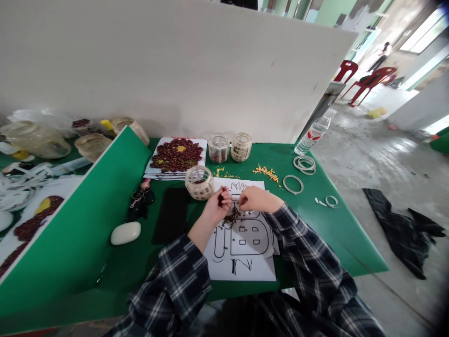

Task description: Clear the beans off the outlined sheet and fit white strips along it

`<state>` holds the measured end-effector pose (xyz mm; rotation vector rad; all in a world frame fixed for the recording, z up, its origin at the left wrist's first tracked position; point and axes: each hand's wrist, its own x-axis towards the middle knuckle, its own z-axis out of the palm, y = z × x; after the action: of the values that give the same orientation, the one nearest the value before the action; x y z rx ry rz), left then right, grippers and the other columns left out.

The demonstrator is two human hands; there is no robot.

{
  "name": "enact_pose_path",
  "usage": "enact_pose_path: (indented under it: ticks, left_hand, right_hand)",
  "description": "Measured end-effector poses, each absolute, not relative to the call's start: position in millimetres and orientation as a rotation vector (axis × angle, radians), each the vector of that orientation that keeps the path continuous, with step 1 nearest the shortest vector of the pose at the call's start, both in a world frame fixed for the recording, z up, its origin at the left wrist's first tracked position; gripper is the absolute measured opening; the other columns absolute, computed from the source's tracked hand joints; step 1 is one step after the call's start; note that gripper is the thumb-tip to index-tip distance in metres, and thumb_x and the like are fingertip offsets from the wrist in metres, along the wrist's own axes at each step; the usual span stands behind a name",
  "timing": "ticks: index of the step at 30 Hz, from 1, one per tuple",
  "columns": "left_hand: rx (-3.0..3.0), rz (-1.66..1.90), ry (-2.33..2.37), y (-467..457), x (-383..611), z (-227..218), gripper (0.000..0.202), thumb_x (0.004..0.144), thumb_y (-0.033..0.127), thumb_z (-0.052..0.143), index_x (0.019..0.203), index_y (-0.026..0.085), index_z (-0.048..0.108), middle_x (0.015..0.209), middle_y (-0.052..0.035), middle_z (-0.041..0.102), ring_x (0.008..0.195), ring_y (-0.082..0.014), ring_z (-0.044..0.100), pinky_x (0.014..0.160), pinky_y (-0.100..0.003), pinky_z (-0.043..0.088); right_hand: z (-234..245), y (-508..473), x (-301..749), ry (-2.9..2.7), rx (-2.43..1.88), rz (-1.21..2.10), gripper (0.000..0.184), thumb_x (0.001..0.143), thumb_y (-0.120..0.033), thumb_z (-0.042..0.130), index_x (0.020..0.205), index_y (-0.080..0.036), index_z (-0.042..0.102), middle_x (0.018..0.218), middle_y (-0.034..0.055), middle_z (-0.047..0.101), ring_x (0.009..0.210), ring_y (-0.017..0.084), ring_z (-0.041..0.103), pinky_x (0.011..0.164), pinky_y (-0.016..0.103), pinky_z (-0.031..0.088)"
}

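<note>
My left hand (218, 206) is raised palm up above the drawing, its fingers curled round a few dark red beans (220, 199). To its right, my right hand (257, 200) hangs low with fingers pinched together; anything between the fingertips is hidden. Beneath both hands lies a white sheet with a black outline drawing (224, 269). Small dark seeds (232, 217) are scattered on it between my wrists. Close behind my left hand stands a glass jar (199, 183) with a woven pale band and dark red beans inside.
Behind are two more jars (219, 149), yellow kernels (267, 173) and a red bean picture (178, 155). On the right stand a water bottle (315, 133) and tape rolls (304, 164). A black phone-like slab (170, 216), white mouse (125, 233) and green divider (80, 210) are left.
</note>
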<state>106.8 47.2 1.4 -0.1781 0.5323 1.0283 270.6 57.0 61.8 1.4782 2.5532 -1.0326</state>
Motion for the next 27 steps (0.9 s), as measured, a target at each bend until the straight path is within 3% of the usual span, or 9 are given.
enact_pose_path:
  ticks: [3,7,11,15,19,22,27]
  left_hand:
    - [-0.142,0.998,0.420,44.4,102.7,3.7,0.034,0.099,0.020,0.037,0.066,0.017,0.045,0.044,0.0091,0.029,0.030,-0.0023,0.028,0.030,-0.015,0.021]
    - [-0.124,0.965,0.429,43.0,101.0,5.1,0.043,0.099,0.027,0.038,0.058,0.019,0.031,0.044,0.0085,0.022,0.031,-0.0036,0.022,0.030,-0.019,0.016]
    - [-0.130,0.959,0.425,45.9,100.5,0.7,0.043,0.099,0.027,0.037,0.057,0.020,0.030,0.044,0.0079,0.021,0.032,-0.0051,0.022,0.031,-0.020,0.015]
    - [-0.129,0.995,0.433,49.3,102.4,-4.5,0.038,0.097,0.022,0.038,0.059,0.019,0.038,0.046,0.0061,0.033,0.035,-0.0052,0.033,0.033,-0.017,0.026]
    - [-0.136,1.111,0.606,51.4,108.9,-10.7,0.023,0.094,0.016,0.041,0.076,0.014,0.056,0.069,-0.0038,0.063,0.065,-0.0119,0.064,0.062,-0.022,0.054]
    - [-0.113,1.091,0.638,51.2,112.4,-14.3,0.017,0.092,0.014,0.045,0.090,0.012,0.062,0.085,-0.0080,0.070,0.077,-0.0160,0.069,0.072,-0.026,0.056]
    - [-0.175,1.027,0.579,48.4,110.4,-8.8,0.020,0.093,0.012,0.041,0.095,0.011,0.060,0.083,-0.0074,0.069,0.074,-0.0150,0.068,0.073,-0.027,0.058]
  right_hand:
    - [52.1,56.6,263.2,2.573,1.486,-0.903,0.014,0.068,-0.020,0.065,0.075,-0.016,0.077,0.069,0.0045,0.071,0.063,0.014,0.061,0.059,0.022,0.040]
    - [46.3,55.3,257.2,2.530,1.510,-0.778,0.016,0.068,-0.022,0.064,0.077,-0.017,0.076,0.069,0.0059,0.071,0.065,0.016,0.061,0.058,0.024,0.039]
    - [41.2,55.8,254.9,2.532,1.485,-0.731,0.017,0.068,-0.023,0.063,0.077,-0.016,0.075,0.068,0.0066,0.070,0.064,0.016,0.060,0.057,0.024,0.037]
    - [43.6,58.1,257.9,2.487,1.514,-0.831,0.015,0.066,-0.024,0.064,0.073,-0.015,0.074,0.064,0.0054,0.068,0.061,0.015,0.058,0.056,0.023,0.037]
    - [59.3,57.3,261.0,2.593,1.575,-0.998,0.012,0.070,-0.022,0.062,0.072,-0.014,0.072,0.063,0.0015,0.066,0.057,0.011,0.053,0.055,0.021,0.036]
    - [72.6,54.3,260.0,2.820,1.610,-1.073,0.014,0.076,-0.018,0.058,0.076,-0.014,0.071,0.071,0.0014,0.068,0.063,0.010,0.055,0.061,0.021,0.038]
    - [87.0,49.7,266.4,2.896,1.688,-1.000,0.016,0.080,-0.016,0.055,0.081,-0.014,0.072,0.075,0.0026,0.069,0.066,0.011,0.056,0.065,0.022,0.040]
